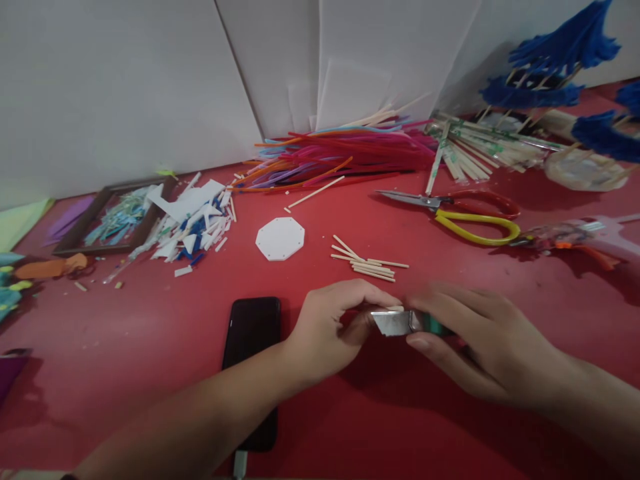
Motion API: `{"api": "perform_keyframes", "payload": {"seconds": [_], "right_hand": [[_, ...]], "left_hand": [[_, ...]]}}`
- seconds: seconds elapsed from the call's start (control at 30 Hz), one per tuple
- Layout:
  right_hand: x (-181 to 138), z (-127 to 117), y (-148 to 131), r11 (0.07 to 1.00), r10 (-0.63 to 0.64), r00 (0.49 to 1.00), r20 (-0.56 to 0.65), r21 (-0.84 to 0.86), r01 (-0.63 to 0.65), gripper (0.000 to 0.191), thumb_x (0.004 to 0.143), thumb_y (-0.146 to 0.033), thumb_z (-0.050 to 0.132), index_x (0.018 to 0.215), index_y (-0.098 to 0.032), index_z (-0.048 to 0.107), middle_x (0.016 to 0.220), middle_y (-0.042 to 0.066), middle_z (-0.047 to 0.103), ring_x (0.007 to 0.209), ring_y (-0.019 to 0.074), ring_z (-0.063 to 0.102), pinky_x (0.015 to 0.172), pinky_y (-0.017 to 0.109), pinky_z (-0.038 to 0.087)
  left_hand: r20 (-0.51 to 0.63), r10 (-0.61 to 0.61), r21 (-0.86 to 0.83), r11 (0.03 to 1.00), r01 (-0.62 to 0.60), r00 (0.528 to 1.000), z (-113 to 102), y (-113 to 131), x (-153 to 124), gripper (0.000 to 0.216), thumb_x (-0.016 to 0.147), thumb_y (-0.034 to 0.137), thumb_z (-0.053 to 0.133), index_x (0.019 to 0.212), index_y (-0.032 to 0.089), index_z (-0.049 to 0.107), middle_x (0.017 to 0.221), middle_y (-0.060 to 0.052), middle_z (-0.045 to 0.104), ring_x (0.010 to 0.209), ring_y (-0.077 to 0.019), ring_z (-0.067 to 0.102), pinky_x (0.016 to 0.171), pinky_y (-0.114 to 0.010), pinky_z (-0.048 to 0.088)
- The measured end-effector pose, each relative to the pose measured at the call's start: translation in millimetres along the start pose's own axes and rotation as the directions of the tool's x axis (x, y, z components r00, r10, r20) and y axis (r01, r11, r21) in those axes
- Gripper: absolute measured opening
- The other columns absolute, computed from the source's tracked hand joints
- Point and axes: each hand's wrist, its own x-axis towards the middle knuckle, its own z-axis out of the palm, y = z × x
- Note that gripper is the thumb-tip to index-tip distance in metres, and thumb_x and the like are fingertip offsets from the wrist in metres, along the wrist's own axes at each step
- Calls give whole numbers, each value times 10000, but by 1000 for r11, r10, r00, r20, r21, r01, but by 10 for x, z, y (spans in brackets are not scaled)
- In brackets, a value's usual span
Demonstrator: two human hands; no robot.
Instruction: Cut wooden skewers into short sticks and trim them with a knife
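My right hand [480, 343] grips a utility knife [400, 322] with a teal handle and a wide silver blade end pointing left. My left hand [333, 330] meets it from the left, fingers curled, fingertips pinching at the blade end. Both hands hover just above the red table [150, 333]. A few short wooden sticks [367, 261] lie just beyond the hands. A white octagonal foam piece [280, 238] lies left of the sticks.
A black phone [253, 333] lies under my left forearm. Scissors with red and yellow handles [460, 210] lie at right. Coloured straws [345, 157] and wrapped chopsticks [475, 150] are piled at the back. White scraps [193, 223], a framed tray [113, 213], blue fringed pieces [550, 67].
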Motion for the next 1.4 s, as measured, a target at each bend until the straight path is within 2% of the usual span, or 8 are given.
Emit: {"api": "perform_keyframes", "payload": {"seconds": [0.2,0.37,0.63,0.93,1.13,1.4], "right_hand": [[-4,-6,-10,1000,6,1000,23,7,-6,248,1039,-359,386,903,-211,533,695,33,641,554,136,564,488,251,432],[1,-9,-23,1000,2,1000,13,26,-2,239,1039,-353,387,913,-212,533,702,34,645,563,137,568,500,253,429],[-1,-12,-19,999,13,1000,28,36,-14,265,1037,-354,390,878,-210,545,689,33,637,554,132,557,483,259,417],[-6,-21,-22,997,13,999,38,77,-16,224,1025,-338,413,885,-214,536,683,21,617,546,133,540,483,257,404],[-3,-19,-18,997,11,999,31,82,-13,222,1028,-337,411,900,-205,535,669,9,600,541,123,520,488,245,412],[-13,-15,-15,994,27,999,41,102,-31,230,1019,-349,428,886,-208,553,679,15,613,549,131,523,482,262,390]], "left_hand": [[21,-6,-19,1000,7,1000,1,-22,-2,250,806,30,532,882,174,723,883,-53,787,817,-160,737,757,-256,581],[28,-2,-5,1000,2,1000,-10,-16,1,180,877,115,545,876,171,716,866,-65,784,794,-160,733,738,-250,572],[36,16,-21,1000,-16,999,-10,-35,-4,171,866,107,559,879,170,718,864,-71,782,792,-168,732,743,-261,572],[53,-3,-14,1000,4,999,-12,-45,-12,188,944,261,570,890,172,727,871,-85,784,792,-176,735,734,-273,574],[49,24,-41,999,-22,999,-13,-52,-9,161,920,199,563,894,170,719,872,-82,780,795,-170,731,737,-261,565],[56,-19,-9,1000,20,998,-6,-55,-18,165,850,108,578,895,177,721,875,-59,780,799,-165,729,740,-258,568]]}}
